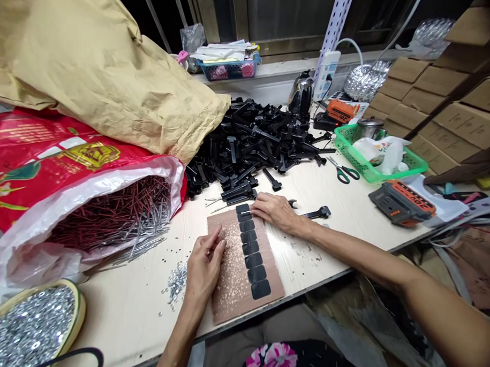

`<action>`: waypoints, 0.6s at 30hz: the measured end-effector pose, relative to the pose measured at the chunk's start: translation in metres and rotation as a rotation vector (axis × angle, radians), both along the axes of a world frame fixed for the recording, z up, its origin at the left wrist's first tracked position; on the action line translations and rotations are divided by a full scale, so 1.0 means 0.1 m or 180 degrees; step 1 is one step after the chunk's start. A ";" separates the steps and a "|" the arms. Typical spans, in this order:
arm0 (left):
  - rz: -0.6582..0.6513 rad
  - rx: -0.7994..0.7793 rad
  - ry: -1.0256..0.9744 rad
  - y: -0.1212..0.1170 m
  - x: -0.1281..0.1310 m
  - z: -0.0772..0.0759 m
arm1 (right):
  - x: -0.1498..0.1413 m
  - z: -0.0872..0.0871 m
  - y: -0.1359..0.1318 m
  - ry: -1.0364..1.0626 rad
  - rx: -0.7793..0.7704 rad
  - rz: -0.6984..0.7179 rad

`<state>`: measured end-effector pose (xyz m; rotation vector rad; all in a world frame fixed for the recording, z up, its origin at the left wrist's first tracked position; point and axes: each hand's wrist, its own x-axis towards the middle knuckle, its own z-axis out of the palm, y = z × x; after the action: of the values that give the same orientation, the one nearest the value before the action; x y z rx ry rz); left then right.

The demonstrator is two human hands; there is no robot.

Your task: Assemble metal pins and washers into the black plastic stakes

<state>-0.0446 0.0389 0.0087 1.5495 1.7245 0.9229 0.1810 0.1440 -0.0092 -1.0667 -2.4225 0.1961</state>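
Observation:
A brown board (231, 291) with a pale, speckled surface lies on the table, and a column of several black rounded-square pieces (253, 260) runs down its right side. At the top of this column, my right hand (276, 212) has its fingertips pinched together over the uppermost pieces. A small shiny bit shows at those fingertips, too small to name. My left hand (204, 265) rests over the board's left edge, thumb and fingers drawn together. What it holds, if anything, is hidden. Small metal washers (177, 282) are scattered beside my left wrist.
Behind the board is a heap of black plastic parts (259, 135). A red sack (84, 184) of long screws and a tub of washers (36, 324) stand left. To the right are scissors (345, 172), a green basket (373, 171) and a battery pack (402, 202).

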 end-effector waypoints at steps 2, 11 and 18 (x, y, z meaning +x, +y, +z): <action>-0.0077 0.0188 0.0325 -0.03 0.01 -0.07 | 0.01 -0.06 0.10 -0.0160 0.0194 0.0115; 0.0052 0.0446 0.0633 -0.11 0.07 -0.22 | 0.15 -0.10 -0.24 -0.0484 0.0734 0.1686; 0.0127 0.0487 0.0823 -0.11 0.08 -0.20 | 0.15 -0.05 -0.20 -0.0426 0.0352 0.1867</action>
<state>-0.0362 0.0277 -0.0113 1.8065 1.9061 0.9255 0.1959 0.1238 -0.0144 -0.3061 -2.7726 0.1821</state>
